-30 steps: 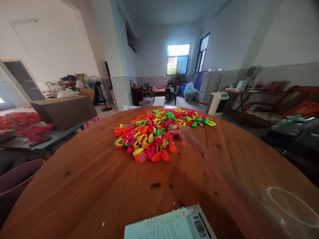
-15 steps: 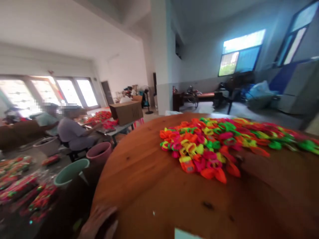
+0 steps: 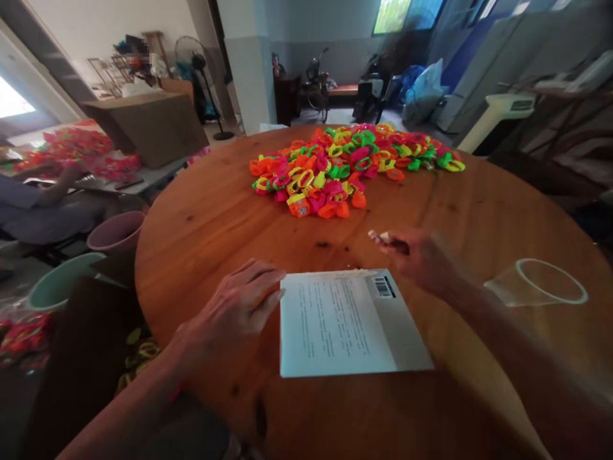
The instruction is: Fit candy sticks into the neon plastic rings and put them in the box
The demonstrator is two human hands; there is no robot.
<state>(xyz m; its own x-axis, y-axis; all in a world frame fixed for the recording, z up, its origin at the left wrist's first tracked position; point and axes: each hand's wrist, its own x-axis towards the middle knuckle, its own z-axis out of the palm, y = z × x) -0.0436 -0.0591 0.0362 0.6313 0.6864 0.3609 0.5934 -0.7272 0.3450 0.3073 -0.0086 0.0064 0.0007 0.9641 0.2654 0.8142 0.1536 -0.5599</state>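
A white booklet or sheet (image 3: 335, 326) with printed lines and a barcode lies on the round wooden table (image 3: 205, 223). My left hand (image 3: 239, 300) rests at its upper left corner, fingers stretched out and fingertips touching the edge. Above its upper right corner, my right hand (image 3: 419, 255) is closed on a small whitish piece (image 3: 380, 237) with pinkish-brown marks; its exact kind is unclear. Beyond both hands is a heap of bright orange, green, yellow and pink plastic bands (image 3: 335, 163) that look like toy watches.
A clear plastic cup (image 3: 550, 284) lies on its side by my right forearm. To the left stand a pink tub (image 3: 115, 231), a green tub (image 3: 62, 281) and a cardboard box (image 3: 148, 128). Another person (image 3: 29, 211) sits at a side table with more coloured pieces.
The view has swung down and right toward the tabletop. My left hand has moved from the table's edge to the booklet. My right hand, the whole booklet and the cup now show.
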